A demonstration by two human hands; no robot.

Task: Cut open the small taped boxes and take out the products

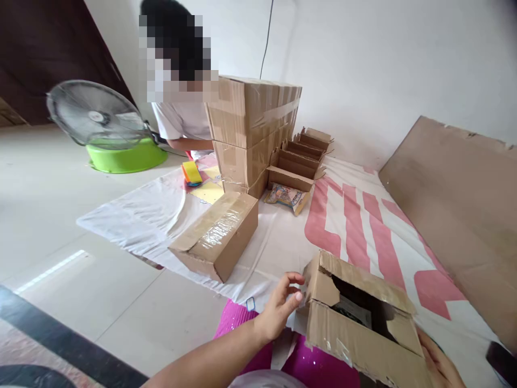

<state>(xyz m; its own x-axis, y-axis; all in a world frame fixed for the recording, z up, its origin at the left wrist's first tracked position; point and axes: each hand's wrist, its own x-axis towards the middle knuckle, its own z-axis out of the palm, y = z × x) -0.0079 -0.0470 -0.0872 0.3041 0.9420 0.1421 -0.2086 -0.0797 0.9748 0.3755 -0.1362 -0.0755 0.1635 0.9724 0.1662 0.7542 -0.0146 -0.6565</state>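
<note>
Open cardboard box (363,323) sits near, on the lap, long axis running near-right to far-left. Left hand (278,310) pinches the flap at its far-left corner, fingers lightly curled. Right hand (438,364) props the near-right end; can't tell its grip. A taped box (216,237) lies farther left.

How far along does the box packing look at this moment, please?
Done: a taped box lies sealed on the sheet, and a stack of taped boxes stands behind it. In hand: the left hand pinches an end flap of the open box, while the right hand supports its far side. Left: its flaps are unsealed, and several open boxes wait by the stack.
</note>
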